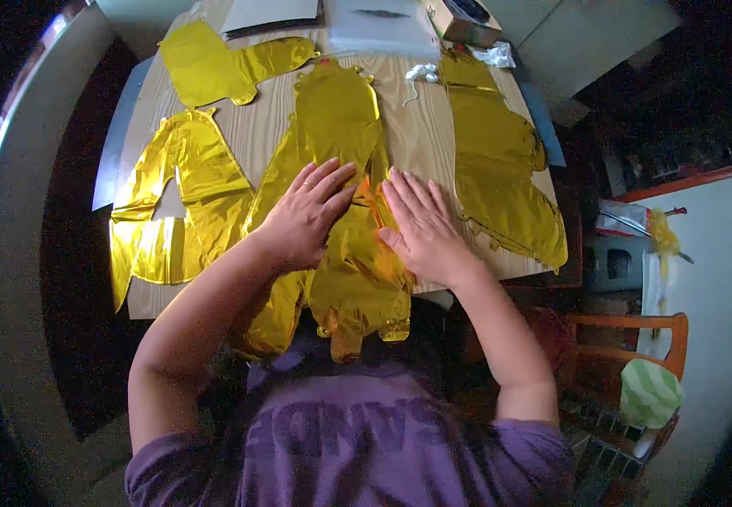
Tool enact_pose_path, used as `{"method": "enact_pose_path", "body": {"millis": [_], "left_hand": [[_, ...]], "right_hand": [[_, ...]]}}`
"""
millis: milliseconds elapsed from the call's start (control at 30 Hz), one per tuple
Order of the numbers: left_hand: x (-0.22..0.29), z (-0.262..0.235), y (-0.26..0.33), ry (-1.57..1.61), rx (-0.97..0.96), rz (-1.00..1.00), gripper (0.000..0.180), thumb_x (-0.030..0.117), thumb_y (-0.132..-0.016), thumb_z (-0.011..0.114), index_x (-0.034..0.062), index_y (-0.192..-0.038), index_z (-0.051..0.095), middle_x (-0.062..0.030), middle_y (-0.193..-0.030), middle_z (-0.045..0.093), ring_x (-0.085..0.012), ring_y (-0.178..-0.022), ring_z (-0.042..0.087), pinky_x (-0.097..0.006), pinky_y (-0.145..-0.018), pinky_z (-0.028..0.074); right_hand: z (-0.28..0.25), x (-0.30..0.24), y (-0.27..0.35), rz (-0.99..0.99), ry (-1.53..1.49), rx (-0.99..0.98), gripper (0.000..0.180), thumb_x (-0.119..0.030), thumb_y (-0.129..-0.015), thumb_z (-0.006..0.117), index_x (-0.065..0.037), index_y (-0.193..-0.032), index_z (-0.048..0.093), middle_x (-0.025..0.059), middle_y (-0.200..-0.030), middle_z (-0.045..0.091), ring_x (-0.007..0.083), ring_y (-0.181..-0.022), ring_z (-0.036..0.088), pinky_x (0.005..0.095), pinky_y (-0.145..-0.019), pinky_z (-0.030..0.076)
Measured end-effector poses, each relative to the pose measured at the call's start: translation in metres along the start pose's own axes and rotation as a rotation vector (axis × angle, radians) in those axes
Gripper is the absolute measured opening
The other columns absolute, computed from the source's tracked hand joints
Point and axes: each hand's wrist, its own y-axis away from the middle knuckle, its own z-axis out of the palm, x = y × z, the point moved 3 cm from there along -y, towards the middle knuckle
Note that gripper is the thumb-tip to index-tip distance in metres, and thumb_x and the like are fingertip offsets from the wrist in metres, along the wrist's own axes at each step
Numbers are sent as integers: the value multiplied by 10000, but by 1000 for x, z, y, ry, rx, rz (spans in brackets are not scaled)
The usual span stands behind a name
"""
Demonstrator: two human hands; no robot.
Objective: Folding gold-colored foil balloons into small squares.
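Four foil balloons lie flat on the table (421, 139). Both hands press the middle balloon (341, 127). A cardboard box (461, 21) sits at the top.

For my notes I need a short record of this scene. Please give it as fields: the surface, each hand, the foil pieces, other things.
surface: wooden table
left hand: open, palm flat on the middle gold foil balloon
right hand: open, flat on the same balloon
other foil: one at left, one at top left, one at right, all flat
far edge: cardboard box, white papers
beside the table: wooden chair
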Motion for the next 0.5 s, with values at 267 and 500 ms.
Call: {"method": "enact_pose_path", "body": {"millis": [267, 500], "left_hand": [[-20, -31, -9, 503, 264, -21, 583, 54, -838, 620, 34, -1402, 473, -223, -1441, 457, -411, -1369, 397, -454, -1135, 365], [-1, -1, -61, 150, 191, 286, 474, 98, -851, 618, 31, -1316, 555, -182, -1407, 519, -365, -1346, 448, -495, -1132, 351]], "right_hand": [[6, 4, 2, 29, -2, -52, 764, -497, -992, 457, 14, -1527, 267, 199, -1628, 172, 345, -1517, 133, 536, -1222, 57], [0, 0, -4, 52, 123, -155, 784, -547, -997, 397, -16, -1549, 229, 188, -1628, 179, 349, -1520, 108, 549, -1220, 22]]}}
